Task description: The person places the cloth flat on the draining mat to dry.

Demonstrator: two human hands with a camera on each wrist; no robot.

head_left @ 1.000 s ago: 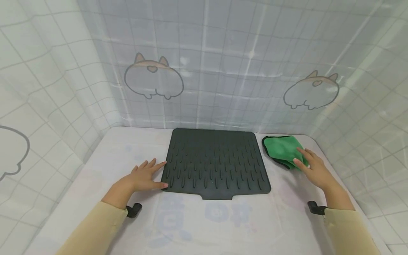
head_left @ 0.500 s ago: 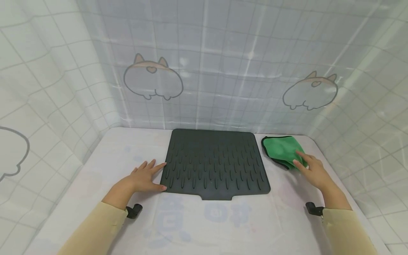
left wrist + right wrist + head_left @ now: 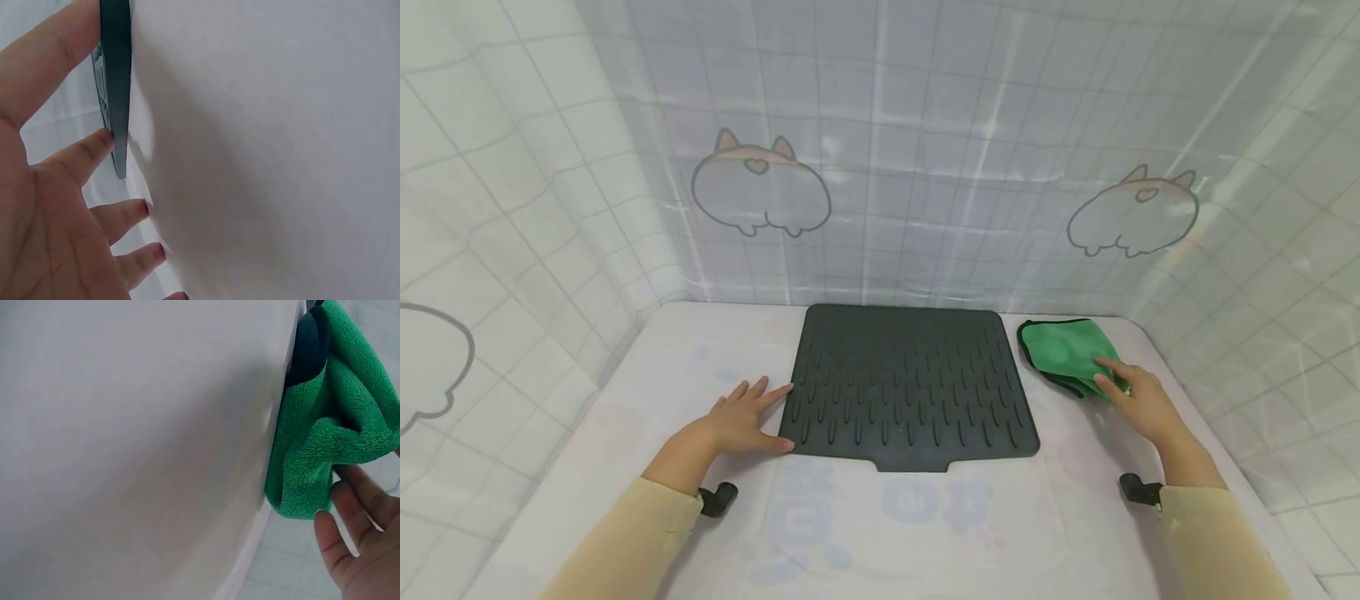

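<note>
A dark ribbed mat (image 3: 910, 333) with a short tab at its front lies flat on the table in the head view. My left hand (image 3: 739, 423) spreads its fingers at the mat's left side. Its thumb reaches the front left corner and its index finger the left edge; the left wrist view shows both against the mat's side (image 3: 116, 94). To the right of the mat lies a folded green towel (image 3: 1063, 346) with black trim. My right hand (image 3: 1150, 410) pinches its near right part between thumb and index finger. Loose folds of the plush towel (image 3: 306, 469) hide part of those fingers.
A white cloth with faint prints covers the table (image 3: 910, 550). Tile-patterned sheeting with cartoon animal drawings rises as a back wall (image 3: 917, 167) and along both sides. Each wrist carries a small black camera mount, such as the left camera mount (image 3: 718, 500).
My right hand's thumb and index finger have drawn slightly closer together at the towel. The left hand, mat and towel stay in place, with only a slight shift of the whole view.
</note>
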